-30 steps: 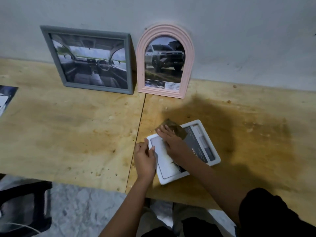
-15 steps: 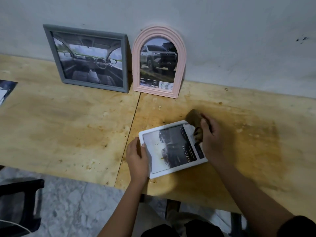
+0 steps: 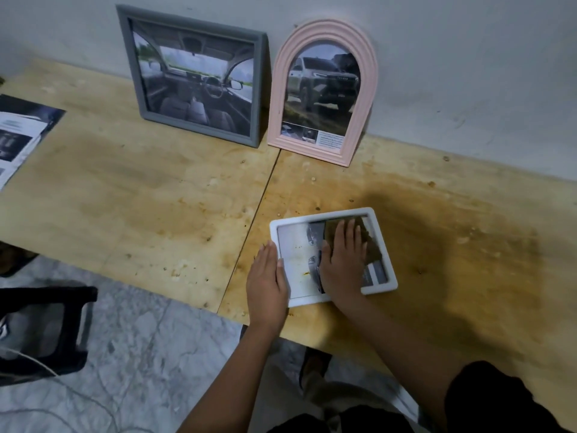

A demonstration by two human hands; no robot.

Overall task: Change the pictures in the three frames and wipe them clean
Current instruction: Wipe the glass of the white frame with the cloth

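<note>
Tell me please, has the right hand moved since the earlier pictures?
Yes. The right hand has shifted left, from the white frame's far right corner to mid-glass, flat on the cloth.

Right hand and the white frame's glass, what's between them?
A dark brown cloth, pressed flat under the right hand onto the glass of the white frame, seen in the head view.

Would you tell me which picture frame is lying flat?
The white rectangular frame lies flat on the wooden table; the grey rectangular frame and pink arched frame stand against the wall.
</note>
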